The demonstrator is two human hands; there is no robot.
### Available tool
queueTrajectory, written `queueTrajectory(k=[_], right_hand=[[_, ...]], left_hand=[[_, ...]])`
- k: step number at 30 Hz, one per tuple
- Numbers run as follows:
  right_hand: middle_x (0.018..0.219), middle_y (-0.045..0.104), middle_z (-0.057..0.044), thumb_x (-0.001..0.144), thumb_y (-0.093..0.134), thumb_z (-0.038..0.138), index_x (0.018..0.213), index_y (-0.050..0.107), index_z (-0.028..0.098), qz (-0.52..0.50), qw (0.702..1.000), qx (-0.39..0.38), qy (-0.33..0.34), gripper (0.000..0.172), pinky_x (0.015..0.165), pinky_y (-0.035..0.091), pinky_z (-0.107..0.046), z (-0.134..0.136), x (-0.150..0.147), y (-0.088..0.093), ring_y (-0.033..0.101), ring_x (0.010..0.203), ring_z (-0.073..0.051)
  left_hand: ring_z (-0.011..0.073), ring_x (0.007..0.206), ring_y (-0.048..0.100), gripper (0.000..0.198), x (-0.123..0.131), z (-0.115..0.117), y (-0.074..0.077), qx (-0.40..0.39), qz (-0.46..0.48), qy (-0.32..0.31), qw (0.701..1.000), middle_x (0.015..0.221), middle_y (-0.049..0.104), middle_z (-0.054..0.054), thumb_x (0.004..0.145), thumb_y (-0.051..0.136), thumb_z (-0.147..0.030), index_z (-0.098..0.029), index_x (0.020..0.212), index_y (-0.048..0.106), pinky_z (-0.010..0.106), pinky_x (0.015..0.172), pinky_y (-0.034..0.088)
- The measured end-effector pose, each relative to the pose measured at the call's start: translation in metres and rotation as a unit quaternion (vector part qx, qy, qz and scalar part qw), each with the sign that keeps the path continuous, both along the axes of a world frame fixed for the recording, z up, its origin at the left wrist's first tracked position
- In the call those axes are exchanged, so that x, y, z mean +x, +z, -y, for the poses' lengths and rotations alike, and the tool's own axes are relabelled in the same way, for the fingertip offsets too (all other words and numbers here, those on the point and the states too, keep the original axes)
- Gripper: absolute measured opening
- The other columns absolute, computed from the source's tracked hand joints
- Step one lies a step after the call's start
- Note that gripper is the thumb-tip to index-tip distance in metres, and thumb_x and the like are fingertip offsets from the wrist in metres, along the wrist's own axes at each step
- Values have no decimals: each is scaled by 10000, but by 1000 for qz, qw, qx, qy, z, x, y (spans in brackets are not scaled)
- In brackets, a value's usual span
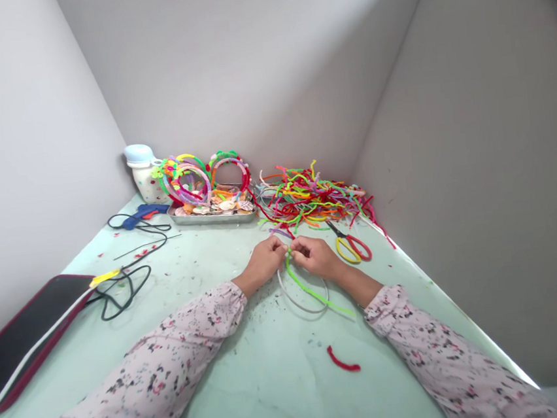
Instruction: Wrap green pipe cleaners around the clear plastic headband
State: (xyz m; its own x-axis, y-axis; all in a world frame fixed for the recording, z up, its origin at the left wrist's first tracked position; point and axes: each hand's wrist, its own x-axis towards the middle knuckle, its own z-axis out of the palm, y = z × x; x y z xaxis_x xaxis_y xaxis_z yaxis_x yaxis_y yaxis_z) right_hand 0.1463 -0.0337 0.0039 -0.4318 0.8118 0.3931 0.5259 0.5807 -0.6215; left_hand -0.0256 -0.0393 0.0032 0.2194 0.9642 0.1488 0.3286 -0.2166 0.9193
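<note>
My left hand (267,260) and my right hand (314,257) meet over the middle of the table, fingertips pinched close together. Between them is a thin white headband (302,310), its curve toward me, with purple and red fuzzy wrapping beyond my fingers. My left fingers grip the headband's side. A bright green pipe cleaner (311,291) runs from my right fingertips down across the hoop, its loose end lying to the right. Exactly how the fingertips hold both pieces is partly hidden. Scissors (354,249) with yellow and red handles lie just right of my right hand.
Behind my hands are a heap of colourful pipe cleaners (307,196) and a metal tray (210,219) holding shells and wrapped headbands. A blue glue gun (144,215), black cable, jar (144,172) and dark tablet-like board (29,331) are left. A short red piece (343,360) lies nearer.
</note>
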Motion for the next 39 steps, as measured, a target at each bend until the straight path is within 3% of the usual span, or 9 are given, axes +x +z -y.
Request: queueTrajectory(k=[23,29,39], right_hand=[[695,632,2,749,538,188,811,592,176,43,998,35,-27,84,567,403,-206,0,-1,-2,533,582,-106],[696,612,10,749,532,181,860,569,178,16,1000,21,10,116,559,412,-204,-1,2,-2,520,568,-101],[668,573,23,744,537,187,845,555,181,2,1000,6,12,103,556,409,-206,0,2,-2,500,558,-99]], left_hand=[[103,450,464,149,-1,0,2,-8,0,0,1000,443,513,-44,775,464,-279,-174,681,513,223,518,349],[106,463,479,151,1,0,1,-5,-1,3,1000,452,519,-44,779,467,-279,-173,683,513,224,528,353],[108,451,482,157,1,-1,0,-7,2,1,1000,450,514,-46,782,469,-288,-175,679,504,227,519,360]])
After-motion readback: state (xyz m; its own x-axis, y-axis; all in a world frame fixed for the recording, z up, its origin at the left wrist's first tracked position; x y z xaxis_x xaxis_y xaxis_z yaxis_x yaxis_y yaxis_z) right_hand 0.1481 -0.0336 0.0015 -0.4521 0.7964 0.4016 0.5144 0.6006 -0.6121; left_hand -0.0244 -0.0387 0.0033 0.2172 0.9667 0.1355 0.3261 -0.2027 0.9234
